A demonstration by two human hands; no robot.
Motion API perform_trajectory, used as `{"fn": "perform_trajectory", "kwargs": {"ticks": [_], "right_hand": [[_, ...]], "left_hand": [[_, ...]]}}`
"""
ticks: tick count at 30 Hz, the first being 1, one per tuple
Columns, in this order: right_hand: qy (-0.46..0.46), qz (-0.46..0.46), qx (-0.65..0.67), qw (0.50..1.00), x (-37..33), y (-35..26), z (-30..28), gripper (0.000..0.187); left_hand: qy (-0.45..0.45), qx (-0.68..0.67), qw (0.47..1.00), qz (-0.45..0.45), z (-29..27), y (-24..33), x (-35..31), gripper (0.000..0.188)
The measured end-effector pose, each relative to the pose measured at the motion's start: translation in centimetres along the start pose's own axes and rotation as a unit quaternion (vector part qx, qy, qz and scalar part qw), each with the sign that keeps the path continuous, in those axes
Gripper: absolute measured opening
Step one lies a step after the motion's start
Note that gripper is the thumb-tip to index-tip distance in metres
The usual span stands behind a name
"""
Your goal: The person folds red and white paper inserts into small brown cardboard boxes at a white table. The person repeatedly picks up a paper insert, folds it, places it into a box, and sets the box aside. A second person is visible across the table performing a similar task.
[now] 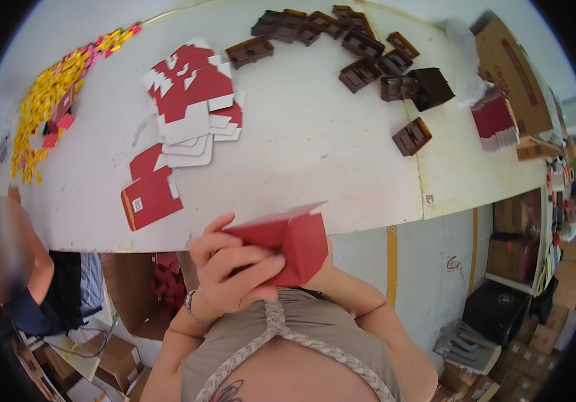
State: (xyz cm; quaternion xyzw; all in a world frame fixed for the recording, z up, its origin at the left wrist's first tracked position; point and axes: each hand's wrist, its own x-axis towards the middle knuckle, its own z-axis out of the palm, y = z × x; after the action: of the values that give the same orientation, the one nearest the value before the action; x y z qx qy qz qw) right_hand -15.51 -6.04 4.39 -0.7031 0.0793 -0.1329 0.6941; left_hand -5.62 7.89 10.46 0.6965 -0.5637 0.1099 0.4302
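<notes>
A partly folded red cardboard box (307, 248) is held in front of my chest, near the table's front edge. My left hand (238, 262) has its fingers curled against the box's left side, with some fingertips at its opening. Of my right hand (329, 262) only a strip shows beyond the box's right side; it holds the box from behind, and its fingers are hidden. A thin flap with a pale edge sticks out at the top. Ahead on the table lie a flat red box blank (153, 194) with a white label and a stack of red-and-white blanks (191, 84).
Yellow and pink small wrapped pieces (50, 90) spread along the left. Dark brown plastic trays (362, 43) lie at the back. A carton (512, 74) and a red stack (494, 120) stand right. Below sits a carton of red pieces (124, 285); another person (7, 254) is at left.
</notes>
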Motion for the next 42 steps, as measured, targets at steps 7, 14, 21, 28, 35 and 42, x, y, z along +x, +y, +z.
{"fn": "perform_trajectory", "kwargs": {"ticks": [7, 14, 21, 28, 35, 42], "right_hand": [[0.011, -0.052, -0.206, 0.977, 2.7, -1.6, -1.9, 0.026], [0.196, -0.077, -0.838, 0.503, 5.2, -1.3, -21.9, 0.048], [0.046, 0.012, -0.428, 0.902, 6.7, 0.4, -23.6, 0.031], [0.106, -0.233, -0.629, 0.734, 9.9, 3.3, -15.9, 0.049], [-0.066, 0.028, -0.709, 0.701, 4.5, -0.1, -11.1, 0.065], [-0.197, -0.195, -0.447, 0.851, 5.4, -2.9, -8.1, 0.063]], "left_hand": [[-0.134, -0.255, 0.916, -0.279, 1.1, -2.0, 1.9, 0.066], [0.064, -0.368, 0.854, -0.362, 3.9, -8.5, -1.1, 0.075], [-0.056, -0.172, 0.911, -0.37, 3.0, -10.1, -3.0, 0.079], [0.006, -0.103, 0.942, -0.321, 5.1, -9.9, -3.9, 0.076], [0.021, -0.046, 0.941, -0.334, 5.3, -10.1, -3.2, 0.065], [0.022, 0.04, 0.971, -0.234, 6.0, -9.9, -2.2, 0.064]]}}
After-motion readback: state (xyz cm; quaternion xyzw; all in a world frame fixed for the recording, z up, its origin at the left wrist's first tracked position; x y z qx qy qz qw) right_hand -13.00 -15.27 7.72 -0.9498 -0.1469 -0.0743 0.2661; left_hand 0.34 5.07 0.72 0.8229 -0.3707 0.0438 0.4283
